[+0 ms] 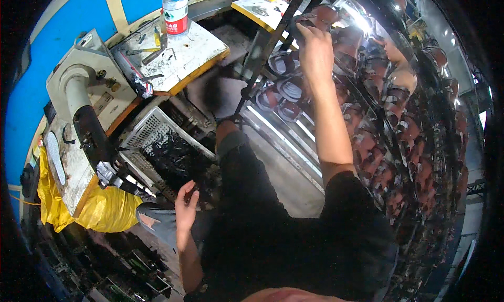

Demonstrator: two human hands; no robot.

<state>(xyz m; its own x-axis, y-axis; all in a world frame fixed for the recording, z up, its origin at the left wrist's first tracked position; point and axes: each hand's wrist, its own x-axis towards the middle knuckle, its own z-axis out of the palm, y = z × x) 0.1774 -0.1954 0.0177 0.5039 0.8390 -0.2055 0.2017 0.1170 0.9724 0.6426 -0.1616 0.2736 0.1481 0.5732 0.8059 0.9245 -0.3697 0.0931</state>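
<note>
My right hand (317,53) is stretched far forward to the right, its fingers closed on a brown shoe (322,14) at the upper end of a rack. Part of the grip is hidden behind the hand. My left hand (186,203) hangs low over my left thigh, near a white plastic basket (152,115). Its thumb and fingers are apart, with nothing between them. Black scraps (176,152) lie heaped in that basket.
Racks of brown shoes (375,150) fill the right side. A sewing machine (79,87) stands on the left, with a yellow sack (113,210) below it. A white table (197,53) bears small tools and a plastic bottle (175,13). Metal rails (283,139) run below the rack.
</note>
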